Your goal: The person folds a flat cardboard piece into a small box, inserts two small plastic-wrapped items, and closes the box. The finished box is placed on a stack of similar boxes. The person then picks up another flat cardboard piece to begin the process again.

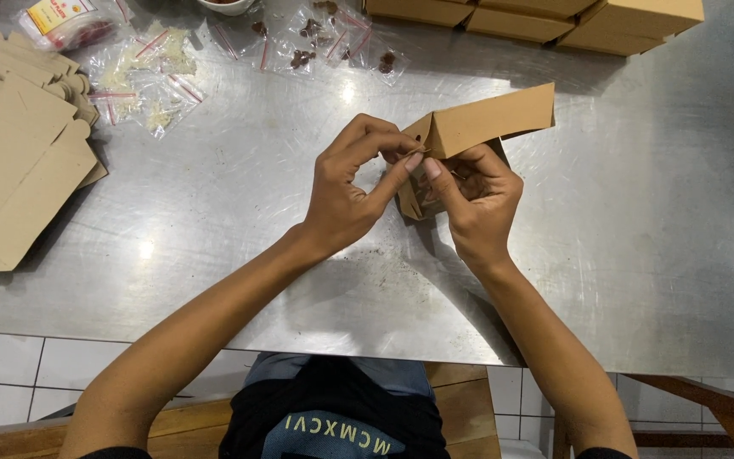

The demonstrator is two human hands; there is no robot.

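Note:
A small brown cardboard box is held above the steel table, its long lid flap sticking out to the right. My right hand cups the box from below and grips its body. My left hand pinches the box's left end flap with thumb and fingertips. The lower part of the box is hidden between my fingers.
Flat unfolded cardboard blanks lie stacked at the left. Several small clear zip bags with pale and brown contents lie at the back. Folded brown boxes stand at the back right. The table's front edge runs above white tiles.

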